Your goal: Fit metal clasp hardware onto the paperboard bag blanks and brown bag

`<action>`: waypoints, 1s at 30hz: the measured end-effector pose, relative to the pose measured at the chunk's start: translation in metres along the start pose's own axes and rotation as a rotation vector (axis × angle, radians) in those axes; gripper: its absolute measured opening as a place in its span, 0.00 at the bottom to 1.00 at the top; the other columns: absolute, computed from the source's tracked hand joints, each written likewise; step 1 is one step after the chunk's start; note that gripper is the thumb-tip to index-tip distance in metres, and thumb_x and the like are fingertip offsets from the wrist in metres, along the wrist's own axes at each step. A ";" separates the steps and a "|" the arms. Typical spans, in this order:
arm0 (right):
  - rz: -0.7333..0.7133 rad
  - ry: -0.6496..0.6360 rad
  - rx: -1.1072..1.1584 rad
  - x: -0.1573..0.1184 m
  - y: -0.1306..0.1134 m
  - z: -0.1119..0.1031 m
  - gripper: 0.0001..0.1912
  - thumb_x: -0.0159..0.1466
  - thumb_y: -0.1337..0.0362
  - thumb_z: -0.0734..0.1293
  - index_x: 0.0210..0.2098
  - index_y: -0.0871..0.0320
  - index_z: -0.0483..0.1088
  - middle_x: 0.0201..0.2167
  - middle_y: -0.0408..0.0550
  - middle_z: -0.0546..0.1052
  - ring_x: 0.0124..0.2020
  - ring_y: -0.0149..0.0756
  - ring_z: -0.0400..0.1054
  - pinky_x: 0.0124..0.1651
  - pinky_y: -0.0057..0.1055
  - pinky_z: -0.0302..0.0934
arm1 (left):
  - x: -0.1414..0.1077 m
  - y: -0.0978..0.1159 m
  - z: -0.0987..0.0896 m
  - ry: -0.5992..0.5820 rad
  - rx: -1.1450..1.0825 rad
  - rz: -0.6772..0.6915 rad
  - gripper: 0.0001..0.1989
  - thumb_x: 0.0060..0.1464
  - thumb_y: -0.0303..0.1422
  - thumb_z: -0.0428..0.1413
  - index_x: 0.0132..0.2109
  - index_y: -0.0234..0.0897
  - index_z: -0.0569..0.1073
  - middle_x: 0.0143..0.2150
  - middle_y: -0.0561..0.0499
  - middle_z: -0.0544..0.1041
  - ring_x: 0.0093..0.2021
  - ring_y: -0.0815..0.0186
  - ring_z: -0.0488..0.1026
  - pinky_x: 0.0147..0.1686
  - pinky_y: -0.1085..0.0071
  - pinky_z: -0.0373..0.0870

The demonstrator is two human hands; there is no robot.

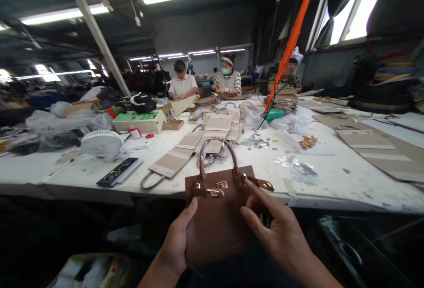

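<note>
A brown handbag [217, 230] stands upright before me at the table's front edge, its two looped handles [232, 151] partly wrapped in clear film. My left hand [177, 239] grips the bag's left side, thumb on the front face. A strap with a gold metal tip [215, 193] lies across the upper front, beside a small gold plate [222, 185]. At the right, a second gold-tipped strap [260, 183] sticks outward. The index fingertip of my right hand [281, 226] touches the bag near that strap's base. Its thumb is apart from the index finger, near the front face.
Beige bag panels [177, 155] lie behind the handbag on the white table [258, 164]. Silver metal pieces [303, 171] and gold ones [308, 142] are heaped to the right. A white fan [102, 143] and a green-topped machine [141, 120] stand left. Several people sit across the table.
</note>
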State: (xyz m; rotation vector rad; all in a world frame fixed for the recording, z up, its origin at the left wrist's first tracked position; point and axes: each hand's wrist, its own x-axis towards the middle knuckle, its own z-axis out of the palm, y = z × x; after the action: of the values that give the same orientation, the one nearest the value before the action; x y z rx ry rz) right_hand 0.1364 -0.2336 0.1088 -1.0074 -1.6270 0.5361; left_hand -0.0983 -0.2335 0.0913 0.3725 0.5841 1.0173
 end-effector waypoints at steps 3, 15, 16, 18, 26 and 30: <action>0.067 0.006 0.020 -0.005 -0.014 -0.004 0.29 0.69 0.57 0.69 0.68 0.52 0.67 0.35 0.43 0.79 0.32 0.33 0.74 0.36 0.25 0.70 | -0.016 -0.007 0.000 -0.076 -0.002 0.022 0.27 0.66 0.44 0.54 0.63 0.29 0.74 0.54 0.35 0.82 0.61 0.45 0.75 0.68 0.49 0.61; 0.191 0.125 -0.028 -0.016 -0.029 -0.045 0.18 0.65 0.52 0.71 0.51 0.50 0.81 0.32 0.44 0.80 0.32 0.38 0.73 0.36 0.30 0.69 | -0.029 -0.028 0.012 -0.037 0.164 0.070 0.19 0.50 0.31 0.65 0.50 0.32 0.83 0.48 0.40 0.85 0.52 0.46 0.81 0.58 0.52 0.73; 0.186 0.123 -0.031 -0.018 -0.028 -0.046 0.17 0.65 0.53 0.71 0.50 0.50 0.82 0.33 0.44 0.81 0.32 0.38 0.74 0.36 0.31 0.70 | -0.030 -0.029 0.014 -0.053 0.200 0.084 0.20 0.49 0.29 0.66 0.51 0.33 0.82 0.48 0.40 0.85 0.51 0.47 0.81 0.55 0.53 0.75; 0.180 0.125 -0.035 -0.021 -0.026 -0.049 0.15 0.65 0.53 0.72 0.48 0.49 0.83 0.37 0.46 0.83 0.37 0.41 0.77 0.40 0.33 0.71 | -0.030 -0.031 0.018 -0.104 0.267 0.086 0.21 0.48 0.28 0.67 0.51 0.33 0.82 0.48 0.39 0.85 0.49 0.48 0.82 0.52 0.55 0.76; 0.203 0.206 -0.088 -0.021 -0.025 -0.070 0.13 0.62 0.55 0.73 0.44 0.52 0.83 0.40 0.49 0.85 0.41 0.47 0.79 0.46 0.39 0.73 | -0.015 -0.038 0.042 -0.208 0.298 0.045 0.14 0.51 0.29 0.69 0.46 0.36 0.84 0.44 0.42 0.85 0.45 0.53 0.83 0.48 0.62 0.77; 0.216 0.261 -0.138 -0.017 -0.020 -0.084 0.11 0.63 0.55 0.72 0.40 0.53 0.82 0.39 0.48 0.84 0.40 0.46 0.78 0.45 0.38 0.71 | 0.004 -0.050 0.050 -0.252 0.333 0.043 0.14 0.50 0.30 0.70 0.46 0.35 0.84 0.45 0.42 0.85 0.43 0.53 0.84 0.48 0.61 0.77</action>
State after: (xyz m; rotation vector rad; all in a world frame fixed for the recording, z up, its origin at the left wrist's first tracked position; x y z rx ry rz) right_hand 0.2092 -0.2711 0.1396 -1.3083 -1.3458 0.4193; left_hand -0.0318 -0.2551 0.1025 0.7986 0.5177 0.8962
